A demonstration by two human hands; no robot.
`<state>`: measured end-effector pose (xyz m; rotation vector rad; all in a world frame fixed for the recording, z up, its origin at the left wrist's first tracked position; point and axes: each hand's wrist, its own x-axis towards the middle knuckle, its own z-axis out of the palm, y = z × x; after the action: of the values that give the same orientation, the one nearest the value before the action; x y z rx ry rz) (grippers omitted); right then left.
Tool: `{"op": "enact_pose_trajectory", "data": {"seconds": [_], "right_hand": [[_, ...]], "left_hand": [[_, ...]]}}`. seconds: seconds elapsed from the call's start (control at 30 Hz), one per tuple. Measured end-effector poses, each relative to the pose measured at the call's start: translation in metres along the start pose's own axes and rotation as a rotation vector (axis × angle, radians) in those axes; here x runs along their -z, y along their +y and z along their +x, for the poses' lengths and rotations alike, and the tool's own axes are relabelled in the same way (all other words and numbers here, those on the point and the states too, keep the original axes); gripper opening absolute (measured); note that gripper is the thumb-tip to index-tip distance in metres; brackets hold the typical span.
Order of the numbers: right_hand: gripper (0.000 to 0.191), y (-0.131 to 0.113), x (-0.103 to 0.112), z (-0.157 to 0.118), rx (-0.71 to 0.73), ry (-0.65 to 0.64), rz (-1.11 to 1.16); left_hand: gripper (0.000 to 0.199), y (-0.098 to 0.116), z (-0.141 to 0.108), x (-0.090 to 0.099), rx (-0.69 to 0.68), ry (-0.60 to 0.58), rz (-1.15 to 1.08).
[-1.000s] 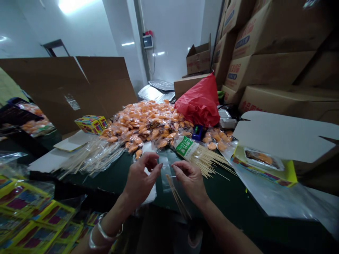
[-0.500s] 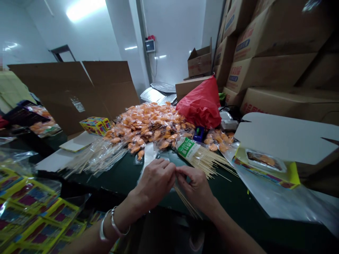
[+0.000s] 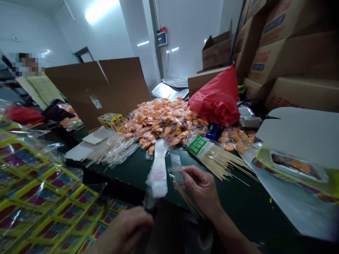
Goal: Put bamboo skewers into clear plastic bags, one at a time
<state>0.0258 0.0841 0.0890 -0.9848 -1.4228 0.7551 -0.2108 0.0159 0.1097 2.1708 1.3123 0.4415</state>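
Over the table's front edge, my right hand [image 3: 200, 185] is closed, thumb and finger pinching a small clear plastic bag [image 3: 175, 163]. Just below those fingers, thin wooden sticks [image 3: 186, 200] slant down past the edge; whether they are inside the clear plastic I cannot tell. My left hand [image 3: 134, 224] is low at the front, apart from the right and smeared by motion, so its fingers do not show clearly. Between the hands and the heap lies a stack of flat white plastic sleeves [image 3: 159, 173]. A pack of bamboo skewers [image 3: 212, 157] with a green label lies beyond my right hand.
A large heap of wrapped orange pieces [image 3: 164, 118] fills the table's back. Beside it are a red bag [image 3: 217, 97] and a blue object [image 3: 212, 131]. More bagged sticks [image 3: 116, 150] and yellow boxes [image 3: 50, 197] are left; an opened carton [image 3: 299, 141] is right. A person stands far left.
My left hand has come away from my right and dropped down toward me to the left. The clear bag now shows in my right fingers. The view has turned slightly left.
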Motion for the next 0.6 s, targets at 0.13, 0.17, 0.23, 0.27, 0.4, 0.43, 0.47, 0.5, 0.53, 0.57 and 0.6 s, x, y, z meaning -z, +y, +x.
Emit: {"op": "enact_pose_trajectory", "data": {"seconds": [0.13, 0.17, 0.23, 0.27, 0.4, 0.43, 0.47, 0.5, 0.53, 0.57, 0.6], "right_hand": [[0.016, -0.006, -0.003, -0.002, 0.072, -0.004, -0.058], [0.016, -0.008, -0.002, -0.002, 0.097, -0.006, -0.072], [0.016, -0.010, 0.000, -0.003, 0.150, -0.010, -0.097], [0.016, -0.011, 0.001, -0.004, 0.178, -0.006, -0.109], [0.017, -0.011, 0.006, -0.006, 0.250, 0.002, -0.142], [0.018, -0.011, 0.007, -0.007, 0.262, -0.009, -0.152], [0.019, -0.011, 0.008, -0.007, 0.273, -0.031, -0.162], [0.020, -0.011, 0.008, -0.008, 0.283, -0.059, -0.175], [0.020, -0.011, 0.008, -0.008, 0.290, -0.087, -0.193], [0.020, -0.011, 0.008, -0.009, 0.293, -0.115, -0.215], [0.020, -0.012, 0.008, -0.010, 0.292, -0.137, -0.237]], "left_hand": [[0.020, 0.054, 0.057, 0.009, -0.420, 0.398, 0.143], [0.018, 0.060, 0.073, 0.011, -0.481, 0.459, 0.206], [0.014, 0.063, 0.097, 0.010, -0.528, 0.513, 0.305], [0.012, 0.061, 0.104, 0.009, -0.534, 0.508, 0.333], [0.016, 0.053, 0.112, 0.006, -0.542, 0.417, 0.380], [0.017, 0.053, 0.110, 0.006, -0.544, 0.386, 0.390], [0.017, 0.053, 0.108, 0.006, -0.545, 0.354, 0.402], [0.017, 0.054, 0.107, 0.006, -0.547, 0.320, 0.418], [0.017, 0.056, 0.106, 0.005, -0.550, 0.289, 0.436], [0.017, 0.057, 0.106, 0.004, -0.552, 0.269, 0.457], [0.017, 0.058, 0.107, 0.004, -0.554, 0.265, 0.478]]}}
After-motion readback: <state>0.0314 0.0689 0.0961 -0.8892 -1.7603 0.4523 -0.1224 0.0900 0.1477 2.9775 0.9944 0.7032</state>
